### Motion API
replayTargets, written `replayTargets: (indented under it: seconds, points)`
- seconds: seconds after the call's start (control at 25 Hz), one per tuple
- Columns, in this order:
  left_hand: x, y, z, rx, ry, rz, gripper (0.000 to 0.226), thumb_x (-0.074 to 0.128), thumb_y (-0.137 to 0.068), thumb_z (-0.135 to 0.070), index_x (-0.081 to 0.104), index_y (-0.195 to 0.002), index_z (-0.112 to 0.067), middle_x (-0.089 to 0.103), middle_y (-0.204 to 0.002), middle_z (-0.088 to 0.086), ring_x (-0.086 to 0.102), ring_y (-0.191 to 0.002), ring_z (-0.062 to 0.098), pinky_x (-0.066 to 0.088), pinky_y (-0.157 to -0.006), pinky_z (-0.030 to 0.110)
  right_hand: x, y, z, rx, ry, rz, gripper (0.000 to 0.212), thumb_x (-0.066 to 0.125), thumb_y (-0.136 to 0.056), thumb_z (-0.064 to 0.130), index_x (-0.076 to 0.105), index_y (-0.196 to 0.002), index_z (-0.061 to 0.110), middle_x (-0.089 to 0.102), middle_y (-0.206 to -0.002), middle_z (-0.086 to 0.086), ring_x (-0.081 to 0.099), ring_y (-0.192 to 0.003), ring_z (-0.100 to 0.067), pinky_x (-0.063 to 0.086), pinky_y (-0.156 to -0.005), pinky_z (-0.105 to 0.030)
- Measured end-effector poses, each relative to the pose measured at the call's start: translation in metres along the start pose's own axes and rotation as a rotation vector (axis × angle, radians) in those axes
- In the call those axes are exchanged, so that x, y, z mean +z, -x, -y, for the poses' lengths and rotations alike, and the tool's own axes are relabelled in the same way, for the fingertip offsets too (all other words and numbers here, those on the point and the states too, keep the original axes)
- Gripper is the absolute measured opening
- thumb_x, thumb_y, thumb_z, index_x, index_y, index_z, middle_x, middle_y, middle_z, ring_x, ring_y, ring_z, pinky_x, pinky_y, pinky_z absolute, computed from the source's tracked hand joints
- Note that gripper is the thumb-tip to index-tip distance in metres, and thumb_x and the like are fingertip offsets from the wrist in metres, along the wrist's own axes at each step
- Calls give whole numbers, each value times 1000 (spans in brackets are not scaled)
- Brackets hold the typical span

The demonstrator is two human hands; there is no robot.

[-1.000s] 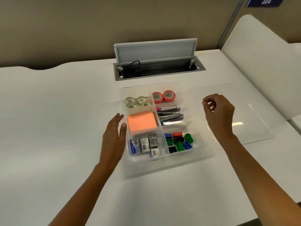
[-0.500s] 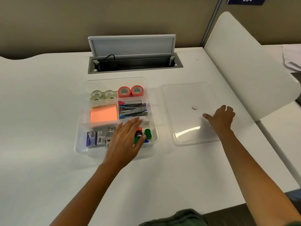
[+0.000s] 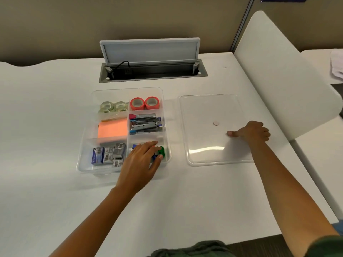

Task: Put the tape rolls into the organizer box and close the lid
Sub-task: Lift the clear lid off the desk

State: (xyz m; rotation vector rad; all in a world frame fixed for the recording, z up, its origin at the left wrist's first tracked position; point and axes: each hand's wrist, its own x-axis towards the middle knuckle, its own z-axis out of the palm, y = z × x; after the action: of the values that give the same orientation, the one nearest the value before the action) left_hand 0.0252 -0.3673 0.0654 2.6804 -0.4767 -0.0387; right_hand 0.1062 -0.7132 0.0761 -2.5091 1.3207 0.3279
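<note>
The clear organizer box [image 3: 87, 130] sits on the white table. Two red tape rolls [image 3: 144, 103] stand in its far right compartment, and several clear tape rolls [image 3: 112, 106] lie in the far left one. The clear lid [image 3: 202, 115] lies flat on the table to the box's right. My left hand [image 3: 141, 162] rests flat over the box's near right corner, fingers spread, holding nothing. My right hand [image 3: 252, 131] lies on the lid's right edge, thumb on top and fingers curled at the rim.
The box also holds orange sticky notes [image 3: 112, 129], staplers [image 3: 145, 123], staple boxes [image 3: 109, 153] and coloured clips [image 3: 161, 151]. An open cable hatch [image 3: 150, 58] is behind the box. A white divider panel [image 3: 285, 71] rises on the right.
My left hand moved from the box's left side to its near right corner. My right hand came down from the air onto the lid's right edge. The view shifted right.
</note>
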Motion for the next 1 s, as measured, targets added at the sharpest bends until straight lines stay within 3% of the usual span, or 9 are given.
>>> replayTargets:
  seconds: [0.16,0.28,0.56,0.64,0.72,0.84,0.92,1.0]
  points:
    - [-2,-1,1,15,67,-23,33,51,-93,-35,62,-118,-16,58,-133,1,58,-115,21,51,-89,33,-14,9,1,-56,-45,-1,92,82,-57,55,47,-117,-6,51,-121,-23,46,-116,-37,43,-84,-39]
    - [-5,-5,3,6,165,-26,33,49,-94,-33,60,-121,-17,56,-135,-1,55,-118,17,46,-93,27,-27,34,6,-107,-238,-119,89,84,-63,43,43,-124,-7,46,-128,-24,52,-115,-39,49,-87,-45]
    - [-39,-28,-19,-18,365,-119,31,50,-95,-31,60,-121,-20,58,-133,-3,50,-118,6,39,-104,26,-70,126,40,-447,-439,-473,29,66,-83,8,59,-111,2,66,-112,-17,60,-105,-35,46,-88,-39]
    - [-57,-34,-28,-42,469,-154,29,51,-94,-30,61,-120,-21,62,-127,-4,57,-105,2,49,-97,23,-85,160,53,-484,-404,-546,28,60,-87,6,59,-115,4,65,-114,-16,60,-105,-34,45,-84,-34]
    - [-74,-39,-35,-111,623,-142,33,49,-95,-33,57,-126,-24,64,-119,-7,58,-96,-3,50,-85,11,-95,196,66,-526,-348,-577,30,57,-91,9,57,-121,6,63,-118,-14,61,-106,-30,45,-81,-30]
    - [-95,-46,-45,-221,1001,-36,47,44,-94,-44,46,-137,-24,60,-130,-4,62,-110,8,51,-93,23,-87,237,85,-619,-294,-585,36,55,-92,15,52,-127,9,59,-124,-12,62,-106,-26,50,-87,-30]
    - [-110,-50,-49,-249,1189,0,49,42,-94,-46,47,-136,-21,56,-137,-2,61,-114,12,52,-90,25,-69,260,98,-698,-287,-602,40,63,-86,15,56,-124,8,62,-119,-13,67,-96,-27,55,-81,-31]
    - [-125,-54,-49,-290,1364,-14,43,43,-92,-47,53,-125,-21,59,-133,-1,66,-105,10,56,-79,22,-46,276,108,-772,-277,-569,44,78,-69,14,65,-110,4,68,-100,-16,71,-73,-28,59,-63,-33]
